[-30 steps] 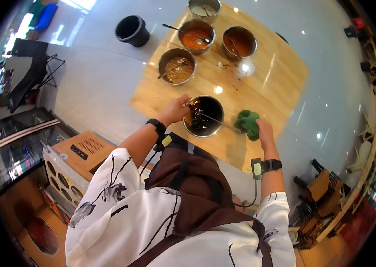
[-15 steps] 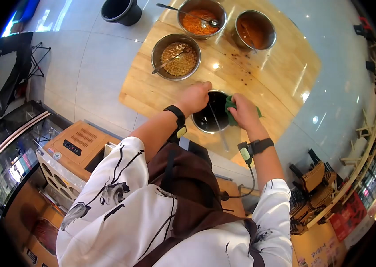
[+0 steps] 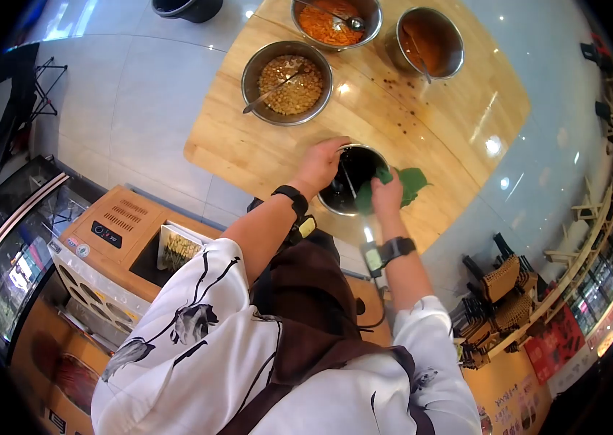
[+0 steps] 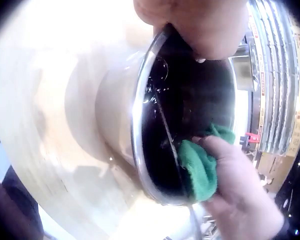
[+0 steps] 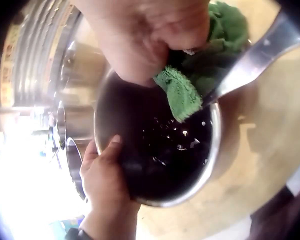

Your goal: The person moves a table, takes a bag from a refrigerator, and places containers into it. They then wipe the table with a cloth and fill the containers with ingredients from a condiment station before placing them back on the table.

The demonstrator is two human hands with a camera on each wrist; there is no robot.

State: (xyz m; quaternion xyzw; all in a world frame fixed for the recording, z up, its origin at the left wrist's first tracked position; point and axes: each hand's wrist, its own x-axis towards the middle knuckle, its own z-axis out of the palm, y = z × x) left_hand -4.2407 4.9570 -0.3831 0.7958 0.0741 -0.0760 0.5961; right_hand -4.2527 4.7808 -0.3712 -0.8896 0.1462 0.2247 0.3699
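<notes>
A round metal pot (image 3: 366, 148) of dark liquid stands at the table's near edge. My left hand (image 3: 319, 168) grips its far left rim, thumb inside the wall and fingers outside, as the right wrist view shows. On the rim's right side, my right hand (image 3: 387, 196) holds a bunched green cloth (image 3: 413, 184). One end of the cloth (image 4: 197, 170) hangs inside the pot in the left wrist view, while another part spreads out beyond the hand. A long-handled metal utensil (image 5: 257, 62) leans across the rim, its lower end hidden in the liquid.
Farther back on the wooden table (image 3: 219, 138) are a bowl of yellowish pieces (image 3: 292, 83) with a spoon, a bowl of orange-red food (image 3: 324, 25) and a pot of reddish sauce (image 3: 429, 47). Dark crumbs dot the tabletop. A wooden-topped cabinet (image 3: 121, 217) stands at left.
My right hand has brought the green cloth leftward from beside the pot onto its rim. My left hand stays at the rim. The head view has shifted, moving the bowls up in frame.
</notes>
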